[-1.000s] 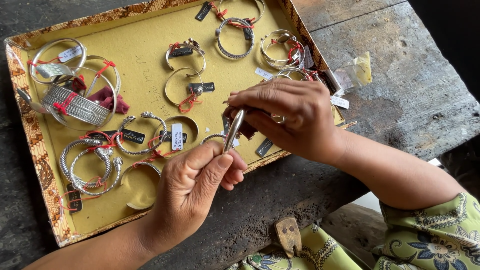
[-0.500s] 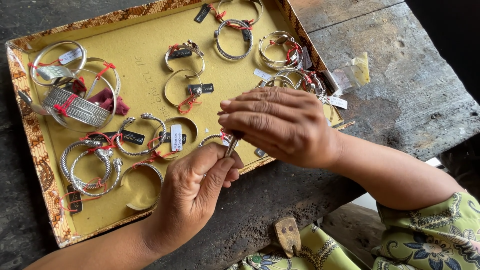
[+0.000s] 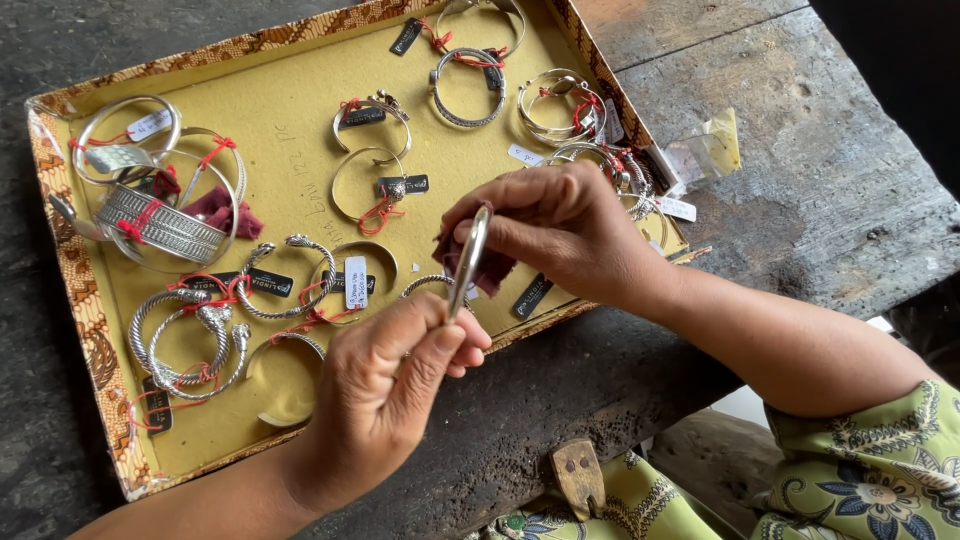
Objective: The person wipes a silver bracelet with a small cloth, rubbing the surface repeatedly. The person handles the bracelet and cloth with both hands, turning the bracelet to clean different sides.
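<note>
On a dark, worn table (image 3: 820,200) a shallow yellow tray (image 3: 280,150) with a patterned rim is laid out, and many silver bangles are held in it, most tied with red thread and small tags. A wide engraved cuff (image 3: 165,225) is seen at its left side, twisted bangles (image 3: 190,335) below it, and thinner rings (image 3: 465,85) towards the far edge. Over the tray's near edge a plain silver bangle (image 3: 468,262) is held upright, edge-on, between both hands. Its lower end is pinched between thumb and fingers of the left hand (image 3: 395,385), whose wrist is raised from the near side. Its upper end is gripped by the right hand (image 3: 560,235), palm down, fingers curled, with a dark red cloth (image 3: 490,268) pressed against the metal.
</note>
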